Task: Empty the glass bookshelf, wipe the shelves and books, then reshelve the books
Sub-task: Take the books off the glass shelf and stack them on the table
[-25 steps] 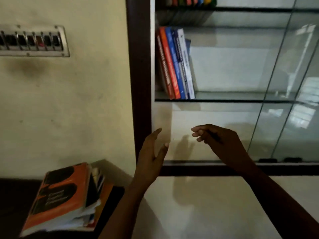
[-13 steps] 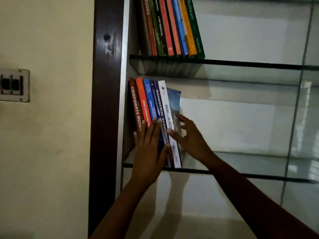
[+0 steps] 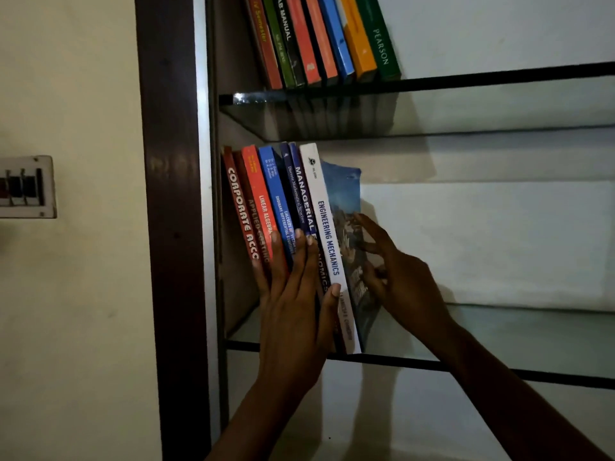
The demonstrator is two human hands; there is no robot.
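Note:
A row of several upright books (image 3: 266, 201) leans at the left end of the middle glass shelf (image 3: 499, 372). My left hand (image 3: 293, 314) lies flat on their spines with straight fingers, and its thumb touches the white "Engineering Mechanics" spine (image 3: 324, 221). My right hand (image 3: 399, 281) presses with spread fingers on the cover of the blue book (image 3: 342, 191) at the right end of the row. The lower parts of the spines are hidden behind my left hand.
A second row of coloured books (image 3: 319, 38) stands on the upper glass shelf (image 3: 499, 76). The dark wooden frame (image 3: 169, 227) borders the shelves on the left. A switch panel (image 3: 26, 188) sits on the wall further left. To the right of the books, both shelves are bare glass.
My view rose from the bottom shelf and a book pile at the lower left. Both hands moved up from empty air onto the middle row of books and stay there.

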